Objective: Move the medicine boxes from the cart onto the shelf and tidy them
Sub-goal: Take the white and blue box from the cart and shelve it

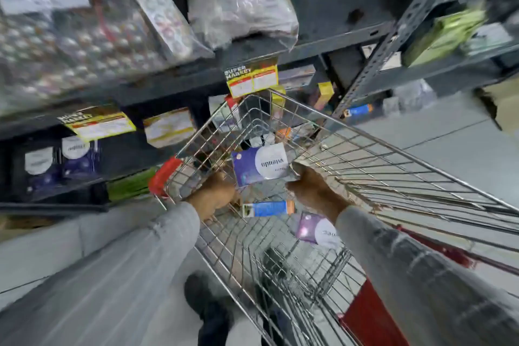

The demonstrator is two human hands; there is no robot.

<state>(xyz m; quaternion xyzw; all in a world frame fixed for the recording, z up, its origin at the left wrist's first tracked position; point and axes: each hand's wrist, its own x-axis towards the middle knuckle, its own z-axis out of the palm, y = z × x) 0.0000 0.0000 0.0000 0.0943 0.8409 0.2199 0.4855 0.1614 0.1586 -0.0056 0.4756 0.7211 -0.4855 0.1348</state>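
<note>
Both my hands reach into a wire shopping cart (370, 136). Between them is a blue-purple medicine box (259, 164) with a white circle on its face, raised above the cart floor. My left hand (217, 195) is at its lower left edge and my right hand (313, 191) grips its lower right corner. Lower in the cart lie a narrow blue box (266, 208) and a purple box (316, 229) with a white circle. Matching purple boxes (57, 161) stand on the low dark shelf (126, 149) to the left.
The dark metal shelving (323, 45) ahead holds plastic-wrapped packs above, with yellow price tags (251, 78) on its edges. A perforated upright (393, 34) rises at right. More small boxes lie at the cart's far end. The floor is grey.
</note>
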